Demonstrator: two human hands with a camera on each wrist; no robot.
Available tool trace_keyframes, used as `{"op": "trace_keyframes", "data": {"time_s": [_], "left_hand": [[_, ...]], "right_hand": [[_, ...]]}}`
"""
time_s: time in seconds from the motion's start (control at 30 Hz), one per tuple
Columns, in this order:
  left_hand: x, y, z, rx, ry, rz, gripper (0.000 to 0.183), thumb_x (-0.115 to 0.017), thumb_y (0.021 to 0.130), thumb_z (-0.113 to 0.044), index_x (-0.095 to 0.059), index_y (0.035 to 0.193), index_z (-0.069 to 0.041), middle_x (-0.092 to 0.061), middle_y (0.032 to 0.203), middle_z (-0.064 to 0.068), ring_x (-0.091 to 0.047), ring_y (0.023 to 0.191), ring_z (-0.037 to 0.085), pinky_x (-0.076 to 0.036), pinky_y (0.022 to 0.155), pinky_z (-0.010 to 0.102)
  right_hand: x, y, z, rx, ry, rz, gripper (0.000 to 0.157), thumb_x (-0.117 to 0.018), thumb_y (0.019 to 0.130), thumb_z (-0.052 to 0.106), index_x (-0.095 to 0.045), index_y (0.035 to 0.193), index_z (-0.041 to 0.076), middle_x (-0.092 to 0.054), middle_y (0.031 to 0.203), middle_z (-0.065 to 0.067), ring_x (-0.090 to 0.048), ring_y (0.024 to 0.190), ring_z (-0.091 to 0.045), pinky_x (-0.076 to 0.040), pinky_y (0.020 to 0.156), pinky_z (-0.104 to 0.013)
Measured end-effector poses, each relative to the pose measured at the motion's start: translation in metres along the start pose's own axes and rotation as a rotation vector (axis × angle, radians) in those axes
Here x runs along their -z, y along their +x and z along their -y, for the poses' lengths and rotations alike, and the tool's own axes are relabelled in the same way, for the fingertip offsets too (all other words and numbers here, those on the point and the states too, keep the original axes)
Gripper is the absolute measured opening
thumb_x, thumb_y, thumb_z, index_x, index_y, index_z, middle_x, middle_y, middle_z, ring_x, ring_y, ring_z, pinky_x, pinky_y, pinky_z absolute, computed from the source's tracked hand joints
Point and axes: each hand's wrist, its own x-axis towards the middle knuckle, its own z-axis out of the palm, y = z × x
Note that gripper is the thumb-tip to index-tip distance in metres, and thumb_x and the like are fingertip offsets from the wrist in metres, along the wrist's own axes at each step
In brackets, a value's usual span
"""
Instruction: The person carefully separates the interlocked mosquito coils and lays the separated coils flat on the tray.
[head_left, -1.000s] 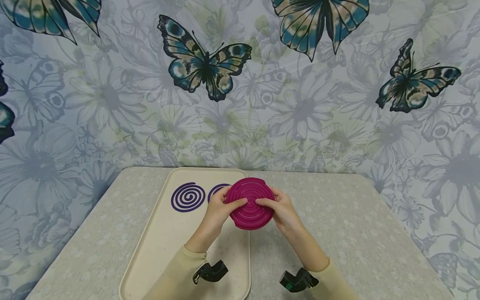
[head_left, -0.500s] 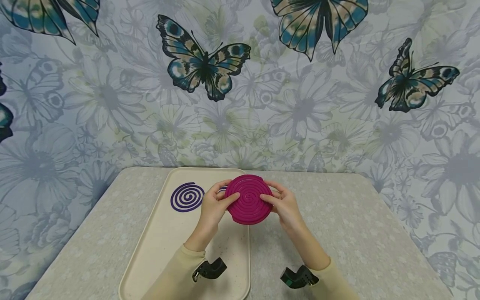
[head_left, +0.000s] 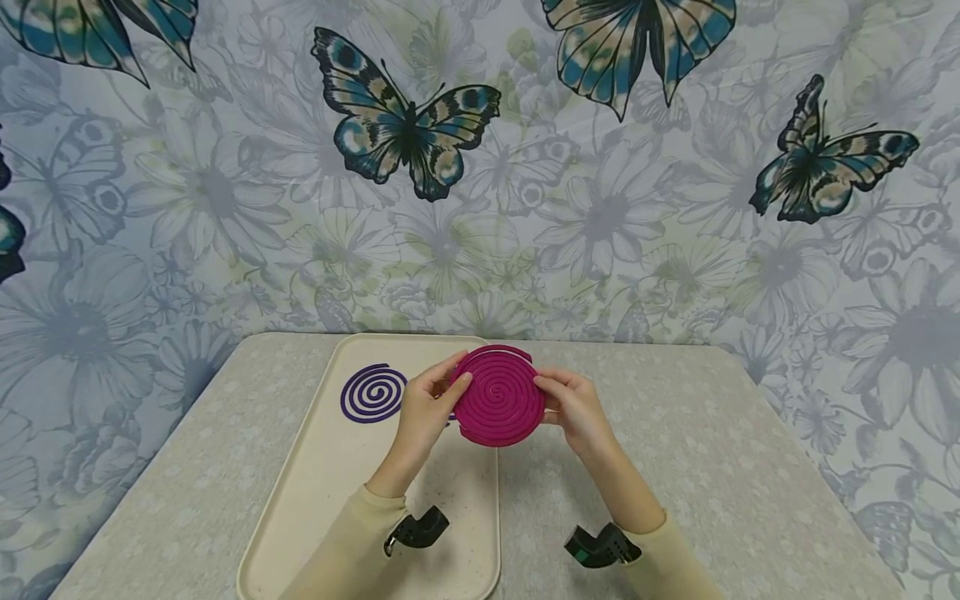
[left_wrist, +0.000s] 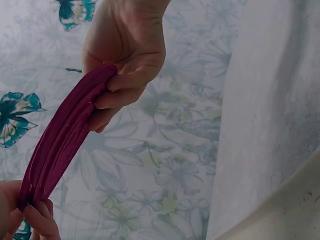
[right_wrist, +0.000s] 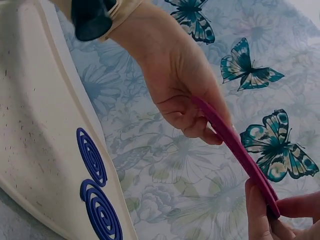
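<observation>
Both hands hold a magenta mosquito coil (head_left: 498, 400), a round spiral disc, up in front of the body above the tray's right edge. My left hand (head_left: 424, 402) pinches its left rim, thumb on the front face. On the opposite rim, my right hand (head_left: 579, 410) pinches with thumb and fingers. A thin curved gap shows along the disc's top edge. Seen edge-on in the left wrist view, the magenta coil (left_wrist: 67, 135) is thick and ridged. One purple mosquito coil (head_left: 372, 394) lies at the tray's far left; a second purple coil (right_wrist: 103, 215) is mostly hidden behind the left hand in the head view.
A cream tray (head_left: 352, 492) with a raised rim covers the left middle of the pale patterned table (head_left: 690, 467). Behind the table hangs a butterfly and flower cloth (head_left: 600, 275). Each sleeve carries a black wrist camera (head_left: 418, 529).
The magenta coil has risen slightly. Both thumbs have slid from its middle out toward its rims, and a gap has appeared along the top edge.
</observation>
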Motion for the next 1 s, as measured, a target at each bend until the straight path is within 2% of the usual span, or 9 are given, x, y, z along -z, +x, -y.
{"op": "trace_keyframes", "data": {"time_s": [0.1, 0.23, 0.33, 0.43, 0.6, 0.73, 0.83, 0.93, 1.0], "left_hand": [[0.001, 0.001, 0.002, -0.063, 0.054, 0.002, 0.033, -0.066, 0.089, -0.015, -0.066, 0.123, -0.014, -0.059, 0.093, 0.011, -0.048, 0.063, 0.005, -0.042, 0.045, 0.015], [0.003, 0.003, 0.004, -0.123, 0.118, 0.002, 0.032, -0.067, 0.089, -0.014, -0.066, 0.121, -0.011, -0.053, 0.082, 0.006, -0.046, 0.062, 0.005, -0.041, 0.048, 0.015], [0.008, 0.006, 0.004, -0.111, 0.106, 0.000, 0.032, -0.069, 0.087, -0.012, -0.067, 0.119, -0.008, -0.051, 0.074, 0.004, -0.045, 0.062, 0.004, -0.038, 0.052, 0.014], [0.012, 0.008, 0.002, -0.043, 0.061, -0.017, 0.033, -0.072, 0.085, -0.012, -0.068, 0.117, -0.006, -0.056, 0.075, 0.004, -0.048, 0.061, 0.003, -0.041, 0.053, 0.013], [0.015, 0.007, -0.004, 0.119, -0.038, -0.047, 0.033, -0.074, 0.083, -0.014, -0.069, 0.113, -0.003, -0.066, 0.087, 0.005, -0.060, 0.070, 0.002, -0.052, 0.066, 0.012], [0.015, 0.006, -0.006, 0.189, -0.064, -0.020, 0.033, -0.073, 0.083, -0.011, -0.068, 0.114, -0.002, -0.069, 0.090, 0.005, -0.063, 0.076, 0.002, -0.052, 0.072, 0.014], [0.015, 0.005, -0.006, 0.197, -0.051, -0.019, 0.031, -0.072, 0.083, -0.009, -0.068, 0.113, 0.000, -0.070, 0.089, 0.006, -0.063, 0.075, 0.003, -0.052, 0.071, 0.014], [0.016, 0.006, -0.004, 0.164, -0.017, -0.048, 0.028, -0.071, 0.083, -0.006, -0.069, 0.110, 0.001, -0.069, 0.089, 0.008, -0.061, 0.075, 0.003, -0.051, 0.068, 0.012], [0.017, 0.007, -0.003, 0.125, 0.021, -0.064, 0.025, -0.070, 0.084, -0.006, -0.070, 0.108, 0.001, -0.068, 0.089, 0.010, -0.059, 0.075, 0.004, -0.049, 0.066, 0.011]], "right_hand": [[0.003, 0.000, 0.002, -0.054, 0.072, 0.061, 0.029, -0.047, 0.095, 0.002, -0.067, 0.079, 0.016, -0.068, 0.067, 0.007, -0.063, 0.057, -0.004, -0.054, 0.052, -0.020], [0.009, 0.000, 0.004, -0.104, 0.142, 0.164, 0.034, -0.040, 0.098, 0.002, -0.066, 0.079, 0.016, -0.068, 0.069, 0.006, -0.065, 0.061, -0.005, -0.056, 0.055, -0.021], [0.011, 0.000, 0.004, -0.128, 0.181, 0.243, 0.037, -0.037, 0.099, 0.002, -0.067, 0.081, 0.015, -0.069, 0.073, 0.004, -0.066, 0.065, -0.007, -0.057, 0.059, -0.023], [0.011, 0.001, 0.003, -0.135, 0.172, 0.271, 0.039, -0.036, 0.099, 0.001, -0.068, 0.082, 0.015, -0.069, 0.076, 0.004, -0.066, 0.068, -0.008, -0.058, 0.062, -0.025], [0.005, 0.000, 0.002, -0.072, 0.140, 0.127, 0.034, -0.043, 0.098, 0.001, -0.067, 0.080, 0.016, -0.068, 0.076, 0.005, -0.066, 0.067, -0.006, -0.058, 0.061, -0.024], [0.001, -0.001, 0.001, -0.012, 0.167, 0.003, 0.029, -0.047, 0.097, 0.001, -0.066, 0.079, 0.014, -0.067, 0.076, 0.004, -0.066, 0.067, -0.006, -0.058, 0.061, -0.024], [0.000, -0.002, -0.001, 0.008, 0.122, -0.011, 0.022, -0.050, 0.096, 0.002, -0.066, 0.084, 0.010, -0.066, 0.075, 0.004, -0.066, 0.066, -0.007, -0.059, 0.061, -0.026], [0.000, -0.002, -0.004, 0.022, -0.023, 0.004, 0.011, -0.053, 0.094, 0.002, -0.064, 0.095, -0.001, -0.068, 0.074, 0.004, -0.067, 0.064, -0.007, -0.059, 0.061, -0.026], [0.001, -0.001, -0.005, 0.024, -0.124, 0.019, 0.015, -0.055, 0.093, 0.002, -0.061, 0.102, -0.008, -0.068, 0.072, 0.004, -0.068, 0.062, -0.007, -0.058, 0.060, -0.026]]}}
